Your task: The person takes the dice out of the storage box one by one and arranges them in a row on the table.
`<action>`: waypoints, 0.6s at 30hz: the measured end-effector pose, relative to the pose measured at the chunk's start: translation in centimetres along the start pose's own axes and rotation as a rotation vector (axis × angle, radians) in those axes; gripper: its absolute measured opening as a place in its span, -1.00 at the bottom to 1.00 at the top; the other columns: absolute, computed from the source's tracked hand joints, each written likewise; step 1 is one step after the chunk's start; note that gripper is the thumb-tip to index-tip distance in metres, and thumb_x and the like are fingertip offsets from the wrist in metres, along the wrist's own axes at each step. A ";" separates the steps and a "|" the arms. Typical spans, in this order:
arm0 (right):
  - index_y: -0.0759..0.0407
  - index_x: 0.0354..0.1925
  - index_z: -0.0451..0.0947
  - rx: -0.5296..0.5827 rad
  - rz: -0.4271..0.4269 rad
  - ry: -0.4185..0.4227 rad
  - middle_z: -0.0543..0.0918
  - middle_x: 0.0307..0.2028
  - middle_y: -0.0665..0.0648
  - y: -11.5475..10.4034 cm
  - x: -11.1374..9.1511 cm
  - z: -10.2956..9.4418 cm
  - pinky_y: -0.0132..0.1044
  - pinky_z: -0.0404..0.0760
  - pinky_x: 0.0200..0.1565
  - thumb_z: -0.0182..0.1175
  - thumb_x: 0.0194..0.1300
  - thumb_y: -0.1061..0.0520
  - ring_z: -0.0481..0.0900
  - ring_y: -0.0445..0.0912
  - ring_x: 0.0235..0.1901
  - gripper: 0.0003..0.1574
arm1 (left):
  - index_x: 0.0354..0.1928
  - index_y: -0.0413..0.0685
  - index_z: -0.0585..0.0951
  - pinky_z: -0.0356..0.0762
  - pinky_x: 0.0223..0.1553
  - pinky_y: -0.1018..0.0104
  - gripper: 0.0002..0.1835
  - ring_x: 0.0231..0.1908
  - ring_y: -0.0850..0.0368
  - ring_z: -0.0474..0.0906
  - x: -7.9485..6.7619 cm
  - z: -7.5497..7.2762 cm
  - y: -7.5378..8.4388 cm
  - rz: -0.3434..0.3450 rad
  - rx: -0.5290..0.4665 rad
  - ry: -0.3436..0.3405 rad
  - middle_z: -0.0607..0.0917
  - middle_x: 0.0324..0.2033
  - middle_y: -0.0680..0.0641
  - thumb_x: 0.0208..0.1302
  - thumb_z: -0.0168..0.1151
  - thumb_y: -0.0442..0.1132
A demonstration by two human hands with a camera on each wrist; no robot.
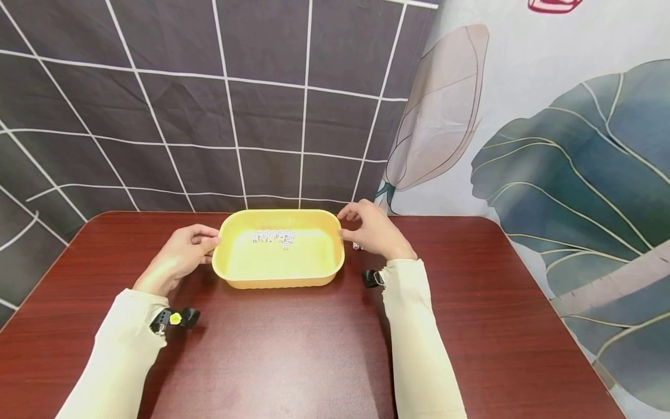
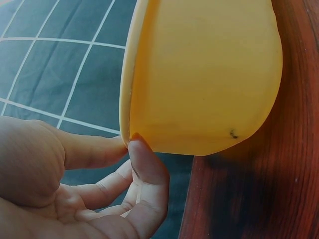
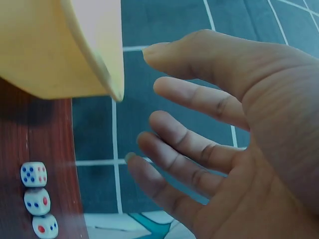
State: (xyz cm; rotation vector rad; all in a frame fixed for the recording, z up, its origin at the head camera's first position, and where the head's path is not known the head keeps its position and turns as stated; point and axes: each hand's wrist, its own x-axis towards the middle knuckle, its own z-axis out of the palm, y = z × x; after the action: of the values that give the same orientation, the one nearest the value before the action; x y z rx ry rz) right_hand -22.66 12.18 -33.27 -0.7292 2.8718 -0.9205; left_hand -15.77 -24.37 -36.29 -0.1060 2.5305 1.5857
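Note:
A yellow plastic tray (image 1: 262,262) is near the back of the table, with several white dice (image 1: 272,235) gathered in its far half. My left hand (image 1: 180,255) pinches the rim at the tray's left end between thumb and index finger, as the left wrist view shows. At the opposite end, my right hand (image 1: 376,230) is held with thumb and fingers spread. A gap separates its fingertips from the tray's rim in the right wrist view. Below those fingers, three white dice (image 3: 37,201) with red and blue pips line up on the table, partly hidden by the hand in the head view.
The reddish-brown wooden table (image 1: 282,355) reaches back to a dark cloth with white grid lines (image 1: 267,122). On the right hangs a pale cloth with large leaf prints (image 1: 586,157). Black straps (image 1: 371,279) are worn at both wrists.

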 end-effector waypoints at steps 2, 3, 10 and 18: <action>0.21 0.01 0.66 0.013 -0.009 -0.003 0.62 -0.10 0.23 -0.3 0.2 0.3 -0.05 0.52 0.13 0.41 0.21 0.15 0.57 0.07 -0.04 -0.61 | 0.25 -0.53 0.37 0.67 -0.28 0.48 -0.58 -0.37 0.36 0.58 0.0 0.0 0.0 0.000 0.001 0.001 0.67 -0.15 -0.14 0.56 0.02 -0.29; 0.21 0.02 0.66 0.022 -0.012 -0.006 0.62 -0.11 0.23 -0.4 0.2 0.4 -0.06 0.54 0.10 0.40 0.21 0.16 0.57 0.06 -0.05 -0.61 | 0.25 -0.53 0.37 0.67 -0.28 0.48 -0.58 -0.38 0.36 0.58 0.0 0.0 0.0 0.000 0.001 0.002 0.67 -0.15 -0.14 0.56 0.02 -0.29; 0.22 0.02 0.64 0.013 -0.038 -0.019 0.61 -0.14 0.28 -1.3 0.6 1.4 -0.15 0.53 0.00 0.38 0.20 0.16 0.54 0.05 -0.12 -0.60 | 0.26 -0.52 0.37 0.67 -0.26 0.49 -0.58 -0.35 0.36 0.59 0.0 0.0 0.0 -0.007 -0.001 -0.003 0.66 -0.07 -0.26 0.56 0.01 -0.28; 0.19 0.08 0.61 -0.012 -0.060 -0.053 0.60 -0.03 0.28 -2.4 1.0 2.5 -0.09 0.53 0.10 0.35 0.24 0.12 0.53 0.08 0.02 -0.56 | 0.27 -0.52 0.36 0.67 -0.25 0.50 -0.56 -0.33 0.35 0.59 0.0 0.0 0.0 -0.009 0.004 -0.003 0.63 -0.01 -0.34 0.57 0.00 -0.27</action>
State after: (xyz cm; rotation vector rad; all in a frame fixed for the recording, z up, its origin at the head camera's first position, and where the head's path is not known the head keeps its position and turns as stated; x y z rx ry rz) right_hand -22.09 8.71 -33.88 -0.8324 2.8264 -0.8768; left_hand -15.74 -24.38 -36.31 -0.1139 2.5272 1.5761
